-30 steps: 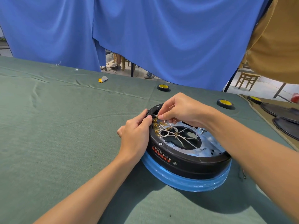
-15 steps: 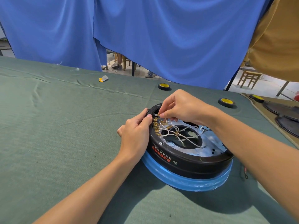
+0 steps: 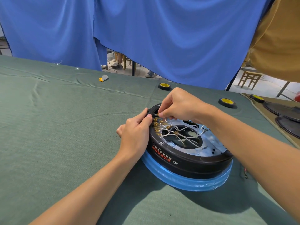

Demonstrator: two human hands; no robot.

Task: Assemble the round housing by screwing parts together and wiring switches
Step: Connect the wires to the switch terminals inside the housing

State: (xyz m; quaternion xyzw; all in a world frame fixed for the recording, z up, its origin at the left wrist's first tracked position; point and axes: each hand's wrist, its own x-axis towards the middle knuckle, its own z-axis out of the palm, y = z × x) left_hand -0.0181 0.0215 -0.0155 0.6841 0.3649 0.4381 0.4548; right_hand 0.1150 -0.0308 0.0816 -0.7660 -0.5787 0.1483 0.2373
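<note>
A round black housing (image 3: 191,161) with red lettering lies flat on a blue-wrapped base (image 3: 186,181) on the green cloth. White wires (image 3: 181,132) with brass terminals cross its open centre and run to a row of brass switch tabs (image 3: 156,126) on the left inner rim. My left hand (image 3: 135,135) grips the housing's left rim, thumb on top by the tabs. My right hand (image 3: 180,105) reaches over the far rim and pinches a brass wire terminal at the topmost tab.
Two black-and-yellow tape rolls (image 3: 164,86) (image 3: 226,102) lie behind the housing, a third (image 3: 257,98) lies at the far right beside dark round plates (image 3: 288,114). A small yellow-and-grey scrap (image 3: 103,78) lies far left. Blue curtains hang behind the table.
My right hand has shifted slightly while working the terminal at the top tab. The left hand keeps its hold on the rim.
</note>
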